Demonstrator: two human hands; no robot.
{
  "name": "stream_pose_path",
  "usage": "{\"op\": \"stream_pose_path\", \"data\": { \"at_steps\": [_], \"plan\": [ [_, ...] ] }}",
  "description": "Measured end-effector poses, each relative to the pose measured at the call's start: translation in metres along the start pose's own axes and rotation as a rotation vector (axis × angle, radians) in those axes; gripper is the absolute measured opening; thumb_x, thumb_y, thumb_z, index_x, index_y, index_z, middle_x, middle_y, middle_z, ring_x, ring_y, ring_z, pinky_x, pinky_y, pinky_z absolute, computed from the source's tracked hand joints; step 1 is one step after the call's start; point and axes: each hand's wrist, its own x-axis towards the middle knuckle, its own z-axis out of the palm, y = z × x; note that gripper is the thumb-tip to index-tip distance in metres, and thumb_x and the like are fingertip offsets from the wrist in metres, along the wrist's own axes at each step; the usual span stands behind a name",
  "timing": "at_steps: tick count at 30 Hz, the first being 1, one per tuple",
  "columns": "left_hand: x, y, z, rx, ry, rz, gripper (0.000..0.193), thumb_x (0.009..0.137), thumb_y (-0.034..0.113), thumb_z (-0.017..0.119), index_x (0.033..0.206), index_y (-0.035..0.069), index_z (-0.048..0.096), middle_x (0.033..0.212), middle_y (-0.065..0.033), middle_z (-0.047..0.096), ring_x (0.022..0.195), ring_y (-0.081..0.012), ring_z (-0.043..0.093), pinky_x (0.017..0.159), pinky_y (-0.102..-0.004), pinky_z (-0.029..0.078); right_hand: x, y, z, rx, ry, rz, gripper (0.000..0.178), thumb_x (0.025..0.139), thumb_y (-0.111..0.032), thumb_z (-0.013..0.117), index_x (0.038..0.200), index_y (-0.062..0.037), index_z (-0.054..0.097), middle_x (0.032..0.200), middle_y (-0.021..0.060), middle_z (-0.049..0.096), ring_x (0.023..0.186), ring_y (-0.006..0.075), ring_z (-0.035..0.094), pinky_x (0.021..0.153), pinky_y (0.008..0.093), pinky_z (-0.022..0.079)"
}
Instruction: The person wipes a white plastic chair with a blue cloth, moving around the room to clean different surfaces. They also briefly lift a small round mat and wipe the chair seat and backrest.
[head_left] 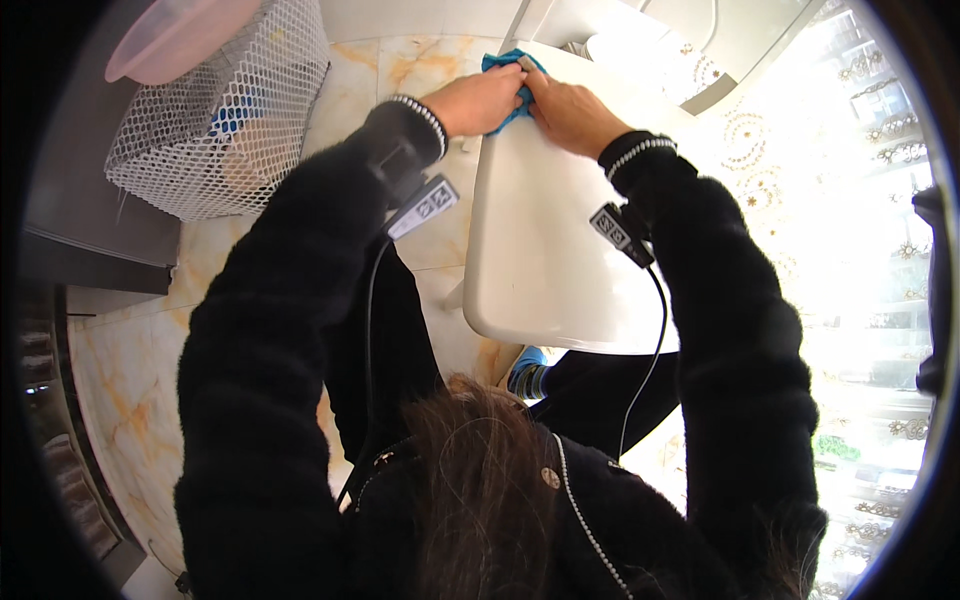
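Observation:
A blue cloth (494, 65) is bunched between my two hands at the far left edge of a white table (560, 250) with rounded corners. From the left, my left hand (482, 104) is closed on the cloth. My right hand (570, 112) meets it from the right, its fingers also closed round the cloth. Part of the cloth hangs below the hands against the table's side. The fingertips are mostly covered by the folds and by each other.
A white mesh basket (255, 140) with things in it stands to the left, with a pink basin (180, 38) over its top. A sheer patterned curtain (870, 200) hangs on the right. Thin cables (660, 330) run from both my wrists. Beneath is a marbled tile floor (415, 70).

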Motion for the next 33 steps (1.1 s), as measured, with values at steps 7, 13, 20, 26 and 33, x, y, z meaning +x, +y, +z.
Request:
{"op": "stream_pose_path", "data": {
  "at_steps": [7, 13, 20, 26, 33],
  "plan": [
    [-0.088, 0.058, 0.006, 0.024, 0.101, 0.211, 0.045, 0.09, 0.008, 0.053, 0.13, -0.006, 0.039, 0.136, -0.0237, 0.042, 0.125, -0.0389, 0.043, 0.103, -0.0408, 0.039, -0.079, -0.072, -0.029, 0.072, 0.052, -0.132, 0.026, 0.084, -0.002, 0.051, 0.105, 0.011, 0.046, 0.119, 0.0297, 0.053, 0.111, 0.0373, 0.057, 0.083, 0.0374, 0.054],
    [-0.155, 0.107, -0.001, -0.145, 0.007, 0.138, 0.057, 0.088, 0.002, 0.056, 0.137, -0.01, 0.031, 0.146, -0.0283, 0.028, 0.138, -0.0435, 0.026, 0.114, -0.044, 0.027, -0.132, -0.123, -0.056, 0.052, -0.072, -0.234, 0.06, 0.086, -0.018, 0.057, 0.126, 0.0224, 0.038, 0.135, 0.0362, 0.038, 0.132, 0.0452, 0.036, 0.113, 0.0448, 0.028],
    [-0.138, 0.092, -0.003, -0.348, 0.071, 0.08, 0.057, 0.09, 0.003, 0.053, 0.14, -0.009, 0.028, 0.147, -0.0288, 0.026, 0.139, -0.042, 0.026, 0.113, -0.0417, 0.029, -0.107, -0.113, -0.049, 0.202, -0.098, -0.167, 0.073, 0.092, -0.032, 0.055, 0.133, 0.022, 0.027, 0.141, 0.0369, 0.031, 0.135, 0.0459, 0.029, 0.115, 0.0451, 0.023],
    [-0.074, 0.036, 0.013, -0.264, 0.155, 0.066, 0.055, 0.093, 0.009, 0.05, 0.14, -0.009, 0.027, 0.144, -0.029, 0.033, 0.134, -0.0406, 0.033, 0.109, -0.0391, 0.033, -0.051, -0.06, -0.017, 0.052, -0.047, -0.152, 0.081, 0.094, -0.046, 0.049, 0.136, 0.018, 0.024, 0.14, 0.0359, 0.033, 0.133, 0.0461, 0.032, 0.113, 0.0442, 0.027],
    [0.015, -0.034, 0.016, -0.304, 0.118, 0.01, 0.05, 0.094, 0.017, 0.047, 0.137, -0.004, 0.031, 0.135, -0.0286, 0.043, 0.11, -0.044, 0.053, 0.089, -0.0426, 0.046, 0.016, 0.017, 0.005, 0.097, -0.05, -0.103, 0.075, 0.096, -0.052, 0.044, 0.138, 0.0083, 0.028, 0.143, 0.0304, 0.033, 0.13, 0.044, 0.039, 0.1, 0.0464, 0.043]
  ]
}}
